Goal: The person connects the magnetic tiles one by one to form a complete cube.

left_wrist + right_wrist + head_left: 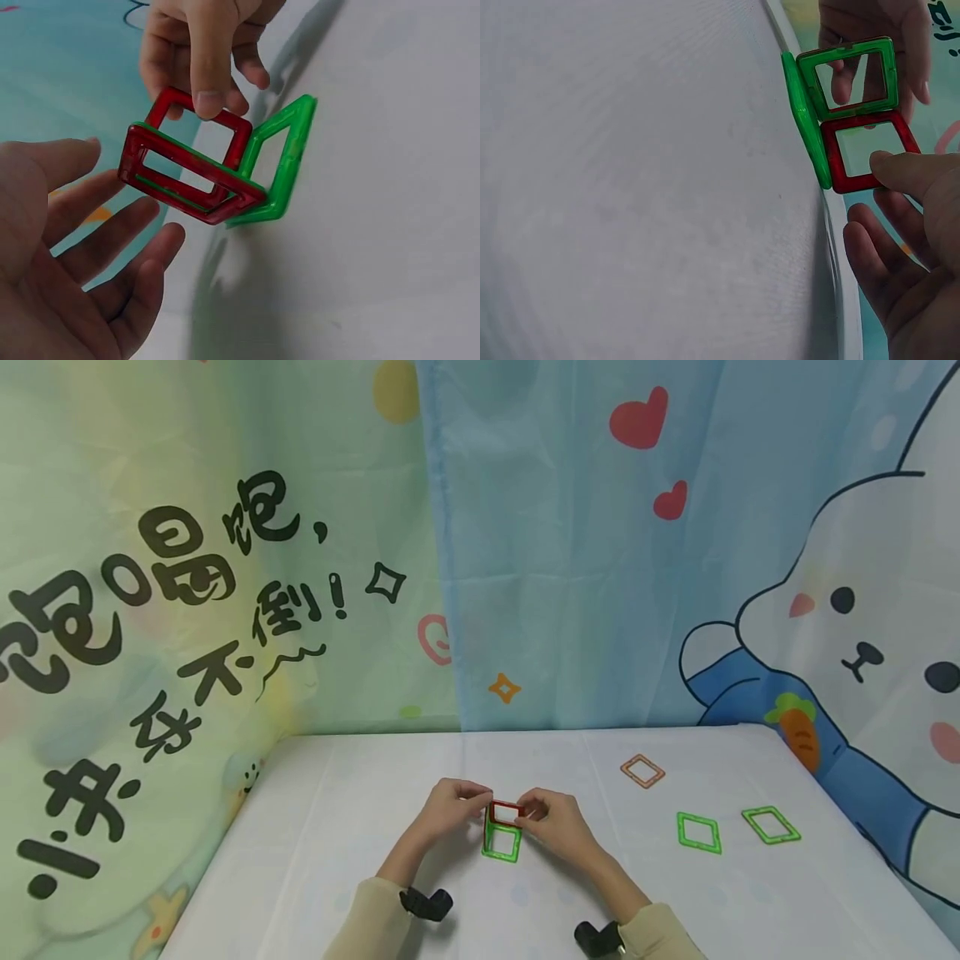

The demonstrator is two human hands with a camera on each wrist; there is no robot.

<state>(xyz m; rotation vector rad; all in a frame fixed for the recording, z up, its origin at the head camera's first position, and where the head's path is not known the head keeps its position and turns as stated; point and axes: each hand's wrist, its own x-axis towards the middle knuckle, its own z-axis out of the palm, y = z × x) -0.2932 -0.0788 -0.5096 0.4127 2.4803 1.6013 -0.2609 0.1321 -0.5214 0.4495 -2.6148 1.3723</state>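
Note:
Three square frame-shaped building tiles are joined at their edges above the white tabletop. My right hand (pixel 555 820) pinches a red tile (pixel 844 180) between thumb and fingers. A green tile (pixel 289 166) forms the side toward me in the head view. The third tile (pixel 196 160) meets the red one at an angle; it looks red with a green edge in the left wrist view and green in the right wrist view. My left hand (pixel 447 810) is beside this third tile, fingers spread; whether a fingertip touches it I cannot tell.
On the right of the white table (pixel 315 827) lie an orange tile (pixel 628 768), a green tile (pixel 717 837) and another green tile (pixel 787 838), apart from each other. A printed curtain (pixel 555 610) hangs behind the table. Both wrists wear black devices (pixel 426 904).

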